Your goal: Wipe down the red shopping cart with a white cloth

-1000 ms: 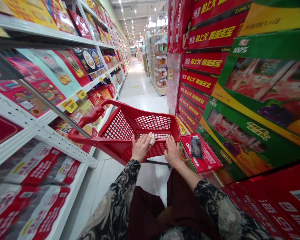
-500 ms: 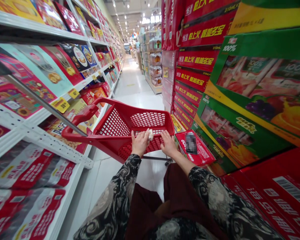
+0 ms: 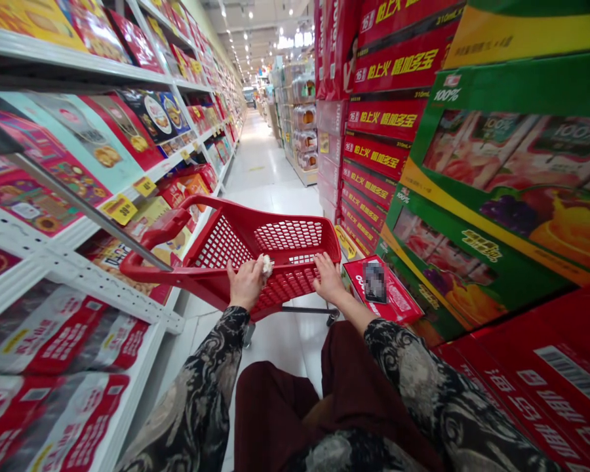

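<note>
The red shopping cart (image 3: 204, 283) stands crosswise in the aisle in front of us, its handle (image 3: 164, 231) towards the left-hand shelf and its far end near the stacked cartons. Our left hand (image 3: 246, 283) rests over the cart's near rim, closed on a crumpled white wad (image 3: 267, 265) that shows beside the index finger. Our right hand (image 3: 328, 278) lies on the same rim farther right, fingers bent over the edge and close together; we cannot tell how firmly it grips — the underside is hidden.

Just beyond that hand sits a low red box (image 3: 400, 301) with a blurred patch on top. Green juice boxes (image 3: 423, 252) and red drink cartons (image 3: 386, 119) rise behind it. On our left, the white shelf (image 3: 164, 318) carries bright packages (image 3: 93, 134) and yellow price tags (image 3: 119, 209) — a pale shiny floor (image 3: 268, 187) runs ahead between the two sides.
</note>
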### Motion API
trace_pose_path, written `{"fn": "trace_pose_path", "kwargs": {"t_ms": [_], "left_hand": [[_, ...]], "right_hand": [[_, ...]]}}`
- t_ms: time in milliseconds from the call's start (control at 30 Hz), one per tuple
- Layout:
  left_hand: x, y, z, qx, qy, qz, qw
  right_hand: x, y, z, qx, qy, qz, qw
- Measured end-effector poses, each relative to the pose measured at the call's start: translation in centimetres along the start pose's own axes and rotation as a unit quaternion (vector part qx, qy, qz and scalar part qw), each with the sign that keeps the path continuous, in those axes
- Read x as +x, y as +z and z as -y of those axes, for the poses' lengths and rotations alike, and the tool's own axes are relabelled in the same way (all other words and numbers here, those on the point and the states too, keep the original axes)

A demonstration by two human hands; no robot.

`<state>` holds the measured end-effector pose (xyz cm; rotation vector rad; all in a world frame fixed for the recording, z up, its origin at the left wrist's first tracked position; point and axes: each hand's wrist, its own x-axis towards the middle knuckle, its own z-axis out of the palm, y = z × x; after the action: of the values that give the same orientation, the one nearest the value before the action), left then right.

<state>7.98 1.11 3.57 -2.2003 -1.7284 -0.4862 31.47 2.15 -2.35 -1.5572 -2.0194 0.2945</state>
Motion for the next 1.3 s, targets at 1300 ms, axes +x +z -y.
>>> {"fn": "trace_pose_path", "kwargs": {"t_ms": [1300], "left_hand": [[-0.6, -0.1, 1.1, -0.076, 0.027, 0.072, 0.994]], "right_hand": [[2.4, 2.3, 11.9, 0.051, -0.115, 0.025, 0.992]]}}
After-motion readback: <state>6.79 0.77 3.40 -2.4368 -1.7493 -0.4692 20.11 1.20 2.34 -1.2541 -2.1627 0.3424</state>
